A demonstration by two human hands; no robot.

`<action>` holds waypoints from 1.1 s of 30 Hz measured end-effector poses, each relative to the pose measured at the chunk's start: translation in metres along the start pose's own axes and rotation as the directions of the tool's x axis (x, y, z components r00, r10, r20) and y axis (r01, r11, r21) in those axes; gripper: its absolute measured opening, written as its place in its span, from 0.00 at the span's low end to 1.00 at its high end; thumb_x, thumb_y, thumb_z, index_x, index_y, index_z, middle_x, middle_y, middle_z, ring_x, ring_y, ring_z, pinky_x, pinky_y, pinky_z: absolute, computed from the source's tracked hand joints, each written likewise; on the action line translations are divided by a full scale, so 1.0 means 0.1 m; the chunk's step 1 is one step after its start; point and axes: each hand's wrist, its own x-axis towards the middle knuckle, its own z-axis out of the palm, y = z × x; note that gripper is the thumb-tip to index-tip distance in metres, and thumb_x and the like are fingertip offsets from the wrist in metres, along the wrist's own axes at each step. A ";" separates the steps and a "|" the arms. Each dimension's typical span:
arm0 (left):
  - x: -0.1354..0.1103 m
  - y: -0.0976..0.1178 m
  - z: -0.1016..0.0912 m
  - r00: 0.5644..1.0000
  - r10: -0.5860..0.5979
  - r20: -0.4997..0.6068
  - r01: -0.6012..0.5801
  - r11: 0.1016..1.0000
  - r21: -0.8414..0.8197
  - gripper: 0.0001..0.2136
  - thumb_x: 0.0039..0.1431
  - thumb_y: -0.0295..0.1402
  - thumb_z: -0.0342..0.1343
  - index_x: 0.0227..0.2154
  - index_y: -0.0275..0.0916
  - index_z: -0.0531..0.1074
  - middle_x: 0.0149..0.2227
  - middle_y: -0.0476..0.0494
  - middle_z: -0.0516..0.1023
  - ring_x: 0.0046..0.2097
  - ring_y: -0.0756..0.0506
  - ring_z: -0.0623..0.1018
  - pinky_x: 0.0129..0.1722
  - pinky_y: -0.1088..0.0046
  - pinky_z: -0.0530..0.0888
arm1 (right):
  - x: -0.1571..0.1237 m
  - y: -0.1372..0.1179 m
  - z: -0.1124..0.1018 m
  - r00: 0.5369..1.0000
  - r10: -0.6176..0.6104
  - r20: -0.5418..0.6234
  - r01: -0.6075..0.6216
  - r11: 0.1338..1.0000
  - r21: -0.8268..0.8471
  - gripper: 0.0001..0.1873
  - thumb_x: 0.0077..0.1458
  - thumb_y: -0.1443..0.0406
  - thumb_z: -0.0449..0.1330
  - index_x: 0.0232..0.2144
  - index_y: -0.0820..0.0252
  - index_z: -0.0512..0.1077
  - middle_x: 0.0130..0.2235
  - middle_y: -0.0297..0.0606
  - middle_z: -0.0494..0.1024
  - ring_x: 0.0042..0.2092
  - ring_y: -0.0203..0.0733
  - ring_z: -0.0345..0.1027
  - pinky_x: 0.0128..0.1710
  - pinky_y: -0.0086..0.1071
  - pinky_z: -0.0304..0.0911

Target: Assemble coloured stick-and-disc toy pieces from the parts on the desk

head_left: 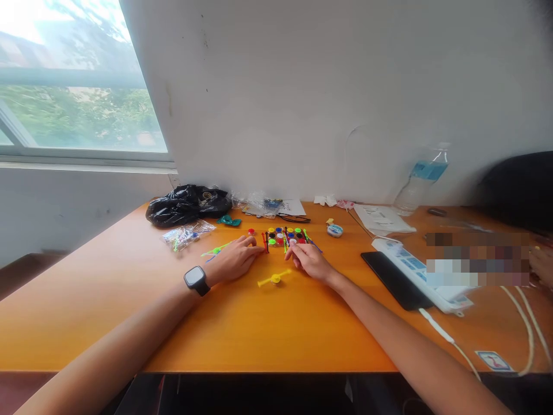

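A cluster of small coloured plastic discs and thin rods (286,237) lies on the orange table (268,328). My left hand (235,259), with a smartwatch on its wrist, rests flat beside the cluster's left edge, fingers stretched out. My right hand (309,260) sits at the cluster's near edge, index finger pointing onto it and the other fingers curled; nothing shows in it. A yellow disc on a yellow rod (273,279) lies between my hands. A green rod (216,250) lies left of my left hand.
At the back are a black plastic bag (186,204), a clear bag of pieces (186,234), papers (382,219), a water bottle (421,180) and a tape roll (334,230). A black phone (392,280) and a white power strip (417,276) lie right.
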 end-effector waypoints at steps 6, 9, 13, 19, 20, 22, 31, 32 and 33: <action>0.00 0.00 0.00 1.000 0.012 0.016 -0.013 0.999 0.053 0.24 0.72 0.26 0.44 0.66 0.49 0.69 0.47 0.38 0.73 0.47 0.39 0.74 0.50 0.59 0.74 | -0.01 -0.01 0.00 1.000 0.013 0.014 -0.013 1.000 0.012 0.36 0.69 0.40 0.47 0.31 0.61 0.78 0.21 0.33 0.68 0.24 0.37 0.62 0.27 0.32 0.57; -0.01 0.00 0.03 1.000 0.004 0.011 -0.005 0.997 0.078 0.21 0.72 0.28 0.46 0.62 0.48 0.72 0.51 0.37 0.72 0.49 0.38 0.74 0.52 0.58 0.74 | -0.01 -0.01 0.01 1.000 0.012 0.019 -0.013 1.000 0.012 0.36 0.69 0.39 0.47 0.31 0.62 0.78 0.21 0.33 0.68 0.24 0.37 0.61 0.26 0.31 0.56; 0.00 -0.01 0.06 0.999 -0.005 -0.051 0.008 0.998 0.057 0.12 0.73 0.31 0.48 0.47 0.43 0.77 0.54 0.36 0.73 0.51 0.37 0.75 0.53 0.56 0.75 | -0.01 0.00 0.01 1.000 0.017 0.025 -0.017 1.000 0.020 0.36 0.68 0.39 0.47 0.31 0.61 0.78 0.21 0.33 0.68 0.23 0.37 0.61 0.26 0.32 0.57; 0.01 -0.01 0.03 0.998 0.029 -0.058 -0.029 1.000 0.000 0.14 0.72 0.29 0.48 0.54 0.44 0.75 0.52 0.38 0.80 0.53 0.38 0.77 0.54 0.57 0.75 | -0.01 0.00 0.00 1.000 0.009 0.027 -0.010 1.000 0.017 0.36 0.69 0.40 0.47 0.31 0.61 0.78 0.21 0.33 0.68 0.23 0.37 0.62 0.25 0.31 0.57; 0.01 -0.01 0.03 0.998 0.034 -0.052 -0.034 0.999 -0.008 0.14 0.72 0.28 0.48 0.53 0.44 0.76 0.50 0.39 0.81 0.52 0.38 0.78 0.53 0.57 0.75 | -0.02 0.00 0.00 1.000 0.013 0.027 -0.014 1.000 0.019 0.36 0.69 0.40 0.47 0.31 0.61 0.78 0.21 0.33 0.67 0.23 0.37 0.61 0.25 0.31 0.56; 0.01 -0.02 0.04 0.999 0.030 -0.038 -0.031 0.999 -0.028 0.13 0.72 0.29 0.48 0.49 0.43 0.78 0.47 0.39 0.82 0.49 0.38 0.78 0.51 0.58 0.76 | -0.02 0.00 0.00 1.000 0.013 0.027 -0.013 1.000 0.015 0.36 0.69 0.40 0.47 0.32 0.61 0.79 0.21 0.33 0.68 0.23 0.37 0.60 0.24 0.31 0.56; 0.02 -0.05 0.01 0.999 -0.036 -0.014 0.034 0.990 -0.135 0.14 0.74 0.29 0.47 0.39 0.43 0.79 0.41 0.42 0.80 0.44 0.43 0.79 0.46 0.66 0.77 | -0.03 -0.01 0.00 1.000 0.002 0.029 -0.002 1.000 -0.007 0.35 0.69 0.41 0.47 0.31 0.61 0.79 0.21 0.33 0.68 0.24 0.38 0.62 0.27 0.32 0.58; 0.01 -0.04 0.01 0.999 -0.043 -0.012 0.041 0.990 -0.135 0.15 0.74 0.29 0.47 0.39 0.43 0.79 0.41 0.42 0.80 0.44 0.43 0.80 0.45 0.66 0.77 | -0.02 -0.01 0.00 1.000 -0.001 0.030 0.001 1.000 -0.005 0.35 0.69 0.41 0.47 0.31 0.60 0.79 0.21 0.33 0.68 0.24 0.38 0.62 0.27 0.32 0.58; 0.01 -0.03 0.00 0.999 -0.049 -0.015 0.047 0.990 -0.131 0.15 0.74 0.29 0.46 0.40 0.43 0.79 0.41 0.41 0.79 0.44 0.42 0.80 0.45 0.66 0.77 | -0.02 0.00 0.00 1.000 -0.003 0.030 0.003 1.000 -0.004 0.35 0.69 0.41 0.48 0.31 0.60 0.79 0.21 0.33 0.68 0.24 0.38 0.62 0.27 0.32 0.58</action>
